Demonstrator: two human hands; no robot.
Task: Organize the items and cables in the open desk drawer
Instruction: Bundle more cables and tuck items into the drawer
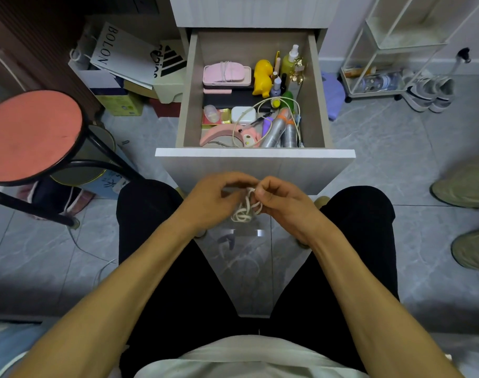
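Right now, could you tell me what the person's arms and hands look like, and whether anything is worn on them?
Both forearms are bare from the bottom of the picture to the wrists, with no sleeve reaching them. The left hand and the right hand are bare too: no gloves, and no watch, ring or bracelet shows. Lower down, a white top and black trousers are visible.

Both forearms stretched forward, wrists angled inward. Left hand (214, 197) and right hand (280, 199) close together, knuckles up, fingers curled. Fingertips pinching a coiled white cable (245, 211) between them.
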